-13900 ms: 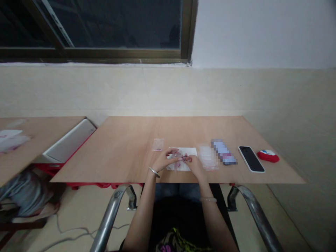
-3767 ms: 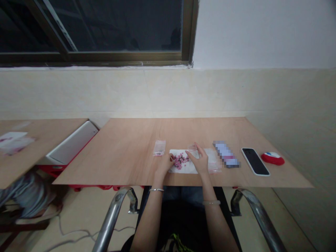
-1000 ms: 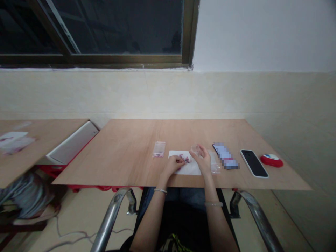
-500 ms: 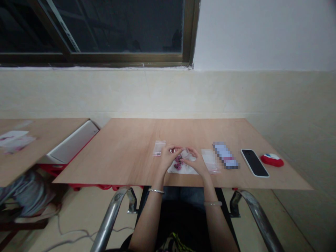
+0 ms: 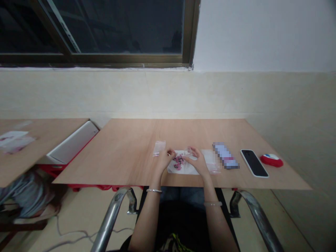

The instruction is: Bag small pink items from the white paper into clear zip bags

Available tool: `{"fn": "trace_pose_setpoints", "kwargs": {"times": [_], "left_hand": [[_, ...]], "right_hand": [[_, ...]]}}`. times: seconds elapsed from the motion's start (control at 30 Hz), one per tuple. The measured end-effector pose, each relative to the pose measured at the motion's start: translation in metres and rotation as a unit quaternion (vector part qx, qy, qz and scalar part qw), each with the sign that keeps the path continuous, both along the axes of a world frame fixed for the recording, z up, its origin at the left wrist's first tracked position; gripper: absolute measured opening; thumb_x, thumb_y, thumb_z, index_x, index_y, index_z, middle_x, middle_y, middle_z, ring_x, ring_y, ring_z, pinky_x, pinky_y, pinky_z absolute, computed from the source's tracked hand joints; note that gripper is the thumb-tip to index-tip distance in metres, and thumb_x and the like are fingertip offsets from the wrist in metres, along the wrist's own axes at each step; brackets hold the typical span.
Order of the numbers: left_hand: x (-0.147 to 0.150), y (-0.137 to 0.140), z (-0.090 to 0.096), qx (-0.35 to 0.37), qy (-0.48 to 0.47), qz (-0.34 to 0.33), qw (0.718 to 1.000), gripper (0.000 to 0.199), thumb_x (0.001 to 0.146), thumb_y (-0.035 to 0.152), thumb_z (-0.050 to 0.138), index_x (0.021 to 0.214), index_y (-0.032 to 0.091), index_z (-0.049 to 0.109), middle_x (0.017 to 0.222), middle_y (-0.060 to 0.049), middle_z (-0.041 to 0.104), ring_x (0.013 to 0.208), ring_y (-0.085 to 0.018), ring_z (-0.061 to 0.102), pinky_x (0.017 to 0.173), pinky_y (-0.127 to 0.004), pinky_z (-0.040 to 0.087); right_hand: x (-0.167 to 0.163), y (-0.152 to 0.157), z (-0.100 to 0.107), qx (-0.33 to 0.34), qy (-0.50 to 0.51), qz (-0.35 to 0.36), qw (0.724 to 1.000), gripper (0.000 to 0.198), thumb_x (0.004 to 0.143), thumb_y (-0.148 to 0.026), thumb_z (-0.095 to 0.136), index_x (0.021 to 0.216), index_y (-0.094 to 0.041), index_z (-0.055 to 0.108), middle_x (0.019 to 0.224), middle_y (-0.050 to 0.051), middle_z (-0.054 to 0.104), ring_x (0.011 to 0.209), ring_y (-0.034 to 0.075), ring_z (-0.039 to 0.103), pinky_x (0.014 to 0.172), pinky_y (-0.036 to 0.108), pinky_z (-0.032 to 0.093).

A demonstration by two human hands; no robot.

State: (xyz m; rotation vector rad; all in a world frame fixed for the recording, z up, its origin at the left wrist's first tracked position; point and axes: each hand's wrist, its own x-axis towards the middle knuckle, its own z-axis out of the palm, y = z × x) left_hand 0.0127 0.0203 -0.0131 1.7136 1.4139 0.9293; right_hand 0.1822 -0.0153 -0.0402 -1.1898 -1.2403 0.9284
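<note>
Nearest me, at the tabletop [image 5: 126,154] edge, I see 2 hands flanking a white sheet [image 5: 185,167]. Between them the pink beads [image 5: 179,161] lie in 1 small heap, about equally near both. Left hand [image 5: 164,159] pinches something tiny, I cannot tell what. Right hand [image 5: 197,161] grips a clear bag [image 5: 188,153], just beyond the beads.

Bare wooden tabletop [image 5: 131,147] lies open left of and behind the small plastic bag [image 5: 159,148], while passage to the right is obstructed in turn by a stack of clear bags [image 5: 210,160], a blurred packet [image 5: 225,155], a black phone [image 5: 254,162] and a red object [image 5: 271,160].
</note>
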Motion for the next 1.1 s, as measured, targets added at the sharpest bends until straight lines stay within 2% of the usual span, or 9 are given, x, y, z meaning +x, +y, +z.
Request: {"fn": "trace_pose_setpoints", "kwargs": {"times": [0.1,0.17,0.33,0.5,0.7,0.87,0.93,1.1], "left_hand": [[-0.006,-0.003,-0.013,-0.104,0.084,-0.054,0.990,0.009,0.065,0.015,0.067,0.070,0.010,0.061,0.069,-0.003,0.062,0.066,-0.014,0.056,0.060,-0.024,0.044],[-0.008,-0.005,-0.019,-0.136,0.106,-0.067,0.983,0.015,0.068,0.020,0.069,0.076,0.009,0.061,0.074,-0.004,0.062,0.069,-0.014,0.057,0.062,-0.026,0.046],[-0.009,-0.008,-0.023,-0.149,0.109,-0.074,0.980,0.028,0.086,0.032,0.051,0.106,0.013,0.055,0.103,-0.007,0.058,0.087,-0.016,0.058,0.075,-0.035,0.050],[-0.008,-0.009,-0.021,-0.138,0.108,-0.066,0.982,0.031,0.086,0.032,0.051,0.111,0.014,0.053,0.110,-0.008,0.056,0.093,-0.018,0.057,0.079,-0.037,0.050],[-0.008,-0.010,-0.023,-0.120,0.109,-0.061,0.985,0.028,0.086,0.033,0.050,0.105,0.013,0.055,0.103,-0.006,0.058,0.087,-0.016,0.058,0.075,-0.034,0.050],[-0.010,-0.007,-0.030,-0.090,0.103,-0.045,0.990,0.016,0.074,0.026,0.062,0.072,0.011,0.060,0.069,-0.003,0.061,0.066,-0.014,0.054,0.059,-0.025,0.043],[-0.010,-0.005,-0.030,-0.074,0.099,-0.036,0.992,0.012,0.071,0.023,0.061,0.067,0.011,0.059,0.065,-0.002,0.060,0.064,-0.014,0.052,0.058,-0.024,0.040],[-0.008,-0.003,-0.014,-0.005,0.046,-0.041,0.998,0.013,0.073,0.023,0.054,0.068,0.012,0.059,0.065,-0.002,0.060,0.062,-0.013,0.053,0.057,-0.023,0.038]], "right_hand": [[0.000,0.001,0.001,0.003,0.006,-0.024,1.000,0.062,0.058,-0.040,0.075,0.111,-0.017,0.053,0.113,0.012,0.060,0.104,0.025,0.055,0.092,0.041,0.041],[0.001,0.001,0.001,0.003,0.007,-0.037,0.999,0.063,0.057,-0.040,0.076,0.111,-0.016,0.053,0.111,0.012,0.060,0.104,0.025,0.055,0.091,0.041,0.041],[0.002,0.001,0.001,0.011,-0.004,-0.053,0.999,0.063,0.058,-0.043,0.075,0.111,-0.017,0.053,0.112,0.012,0.059,0.103,0.026,0.055,0.090,0.042,0.042],[0.003,0.001,-0.001,0.011,-0.004,-0.052,0.999,0.061,0.059,-0.043,0.074,0.111,-0.018,0.054,0.112,0.011,0.059,0.104,0.026,0.055,0.090,0.042,0.042],[0.002,0.001,-0.001,0.013,-0.007,-0.052,0.999,0.060,0.060,-0.042,0.074,0.111,-0.018,0.054,0.111,0.010,0.060,0.104,0.025,0.055,0.090,0.041,0.042],[0.002,0.001,-0.001,0.001,-0.005,-0.049,0.999,0.061,0.060,-0.042,0.074,0.112,-0.017,0.053,0.113,0.011,0.059,0.104,0.025,0.055,0.090,0.041,0.041],[0.002,0.000,0.000,-0.001,-0.011,-0.043,0.999,0.061,0.060,-0.042,0.074,0.112,-0.017,0.054,0.113,0.011,0.059,0.104,0.025,0.055,0.091,0.042,0.041],[-0.001,-0.002,0.000,0.007,-0.033,-0.025,0.999,0.059,0.059,-0.043,0.073,0.110,-0.018,0.056,0.111,0.011,0.060,0.105,0.026,0.054,0.090,0.042,0.041]]}}
